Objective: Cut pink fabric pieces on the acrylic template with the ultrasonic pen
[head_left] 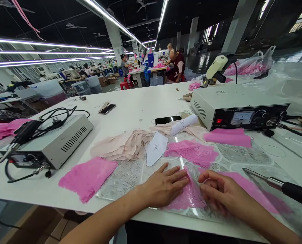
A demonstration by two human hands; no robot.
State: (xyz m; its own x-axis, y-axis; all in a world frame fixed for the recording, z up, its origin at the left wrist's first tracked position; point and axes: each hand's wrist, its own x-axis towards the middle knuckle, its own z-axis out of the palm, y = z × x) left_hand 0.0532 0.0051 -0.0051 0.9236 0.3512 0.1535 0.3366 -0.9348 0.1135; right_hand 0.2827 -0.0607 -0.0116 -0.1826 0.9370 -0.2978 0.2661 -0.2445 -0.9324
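My left hand (163, 185) lies flat with its fingers spread on a pink lace fabric piece (188, 200), pressing it on the clear-covered, grey-patterned mat (122, 179). Just right of that piece, my right hand (218, 189) is curled, thumb and index finger close together by the lace's edge; whatever they pinch is hidden. More pink fabric (244, 186) spreads beyond my right hand. A pen-like tool (275, 183) with a metal tip and black handle points in from the right. Ahead of my left hand sits a white paper template (156, 148) with small holes, beside another pink lace piece (191, 152).
A grey control box (238, 105) stands at the back right, another box (54, 142) with cables at the left. Beige fabric layers (125, 144), a rolled paper (183, 124), a phone (107, 108) and a pink piece (88, 178) lie on the white table (130, 101). People sew behind.
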